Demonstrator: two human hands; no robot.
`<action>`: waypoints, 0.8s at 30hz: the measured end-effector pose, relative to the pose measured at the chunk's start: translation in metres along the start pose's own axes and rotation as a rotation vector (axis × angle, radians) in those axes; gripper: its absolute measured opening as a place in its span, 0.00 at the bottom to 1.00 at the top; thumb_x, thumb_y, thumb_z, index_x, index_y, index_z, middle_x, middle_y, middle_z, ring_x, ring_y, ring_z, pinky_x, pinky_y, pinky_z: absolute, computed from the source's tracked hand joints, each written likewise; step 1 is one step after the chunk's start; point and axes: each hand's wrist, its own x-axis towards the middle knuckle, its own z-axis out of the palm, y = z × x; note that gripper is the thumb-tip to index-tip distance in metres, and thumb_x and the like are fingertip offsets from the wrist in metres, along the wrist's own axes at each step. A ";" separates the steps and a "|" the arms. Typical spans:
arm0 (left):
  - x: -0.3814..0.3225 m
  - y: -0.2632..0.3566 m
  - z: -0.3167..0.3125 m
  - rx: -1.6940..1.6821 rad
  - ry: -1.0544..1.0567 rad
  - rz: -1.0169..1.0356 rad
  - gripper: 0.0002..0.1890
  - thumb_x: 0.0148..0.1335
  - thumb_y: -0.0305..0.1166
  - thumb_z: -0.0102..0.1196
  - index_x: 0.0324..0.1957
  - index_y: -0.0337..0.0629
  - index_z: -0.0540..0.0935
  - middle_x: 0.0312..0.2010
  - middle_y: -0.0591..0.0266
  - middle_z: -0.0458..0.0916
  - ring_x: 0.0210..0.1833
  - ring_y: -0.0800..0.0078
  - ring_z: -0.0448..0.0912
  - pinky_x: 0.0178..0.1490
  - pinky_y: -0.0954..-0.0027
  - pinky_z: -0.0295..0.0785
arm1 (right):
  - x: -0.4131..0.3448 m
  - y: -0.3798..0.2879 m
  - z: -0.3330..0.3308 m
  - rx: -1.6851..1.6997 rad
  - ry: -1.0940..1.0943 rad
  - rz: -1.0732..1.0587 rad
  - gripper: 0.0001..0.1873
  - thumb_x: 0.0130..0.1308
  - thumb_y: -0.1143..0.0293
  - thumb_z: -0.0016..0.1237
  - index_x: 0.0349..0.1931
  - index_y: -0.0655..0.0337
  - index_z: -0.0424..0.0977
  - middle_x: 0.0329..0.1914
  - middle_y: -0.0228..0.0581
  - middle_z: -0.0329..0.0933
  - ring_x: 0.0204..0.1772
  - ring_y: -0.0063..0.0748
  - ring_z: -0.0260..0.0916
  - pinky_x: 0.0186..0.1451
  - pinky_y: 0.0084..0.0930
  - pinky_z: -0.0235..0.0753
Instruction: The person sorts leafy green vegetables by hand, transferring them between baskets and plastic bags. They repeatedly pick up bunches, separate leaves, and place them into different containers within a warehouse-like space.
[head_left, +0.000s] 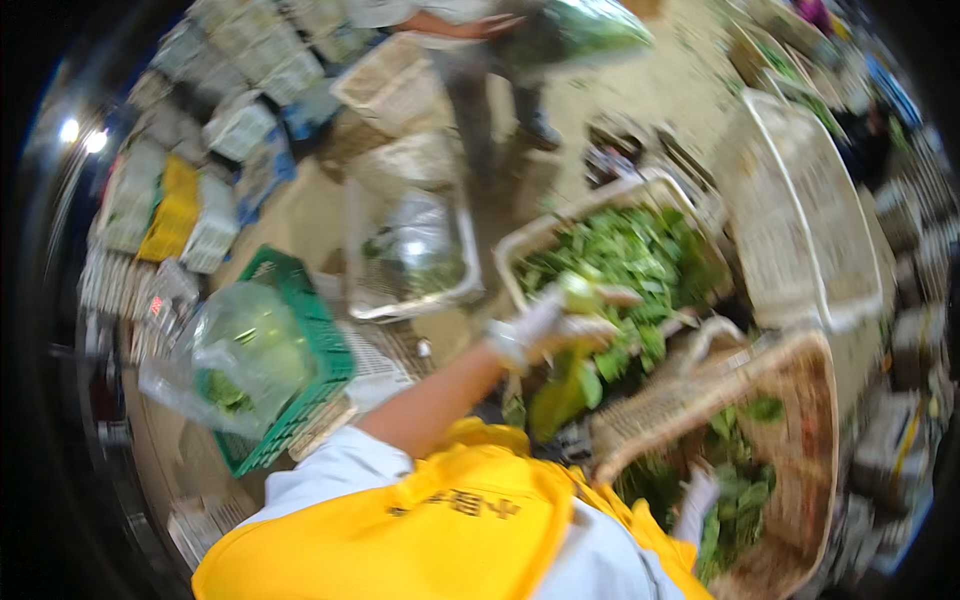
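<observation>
My left hand (559, 330), in a pale glove with a band at the wrist, reaches over a cream plastic crate (517, 229) heaped with leafy greens (622, 247). It is shut on a bunch of greens; a pale stem end (577, 292) shows above the fingers and a broad yellow-green leaf (559, 394) hangs below. Motion blurs its fingertips. Inside a brown-stained crate (806, 450) at my right, my right hand (701, 484), also gloved, lies among more leafy greens (739, 510). Its fingers are partly hidden, and its grip does not show.
A green crate (322, 360) holds a clear plastic bag (247, 352) of greens at left. Ahead stands a white crate (472, 262) with bagged greens. Another person's hand (491, 26) is near a bag of greens (592, 30). White crates (810, 210) stand on the right.
</observation>
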 end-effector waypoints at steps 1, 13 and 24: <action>-0.004 -0.001 0.000 -0.012 0.098 -0.038 0.24 0.59 0.38 0.58 0.56 0.39 0.74 0.53 0.64 0.74 0.36 0.79 0.73 0.43 0.73 0.72 | 0.005 0.042 0.016 -0.140 -0.033 0.012 0.19 0.57 0.66 0.57 0.49 0.61 0.76 0.39 0.34 0.79 0.36 0.29 0.75 0.26 0.26 0.75; 0.001 -0.023 -0.001 0.080 0.128 -0.110 0.30 0.53 0.38 0.60 0.58 0.36 0.73 0.29 0.70 0.73 0.31 0.81 0.71 0.35 0.79 0.64 | 0.052 0.071 0.078 -0.635 -0.287 -0.347 0.28 0.56 0.56 0.53 0.57 0.53 0.69 0.48 0.40 0.78 0.42 0.40 0.77 0.45 0.34 0.74; 0.004 -0.019 0.022 0.202 0.062 -0.149 0.31 0.47 0.33 0.65 0.55 0.36 0.75 0.26 0.76 0.64 0.30 0.85 0.63 0.35 0.81 0.56 | 0.074 0.029 0.109 -0.793 -0.729 -0.068 0.41 0.57 0.55 0.58 0.69 0.44 0.52 0.45 0.36 0.76 0.49 0.33 0.74 0.52 0.32 0.75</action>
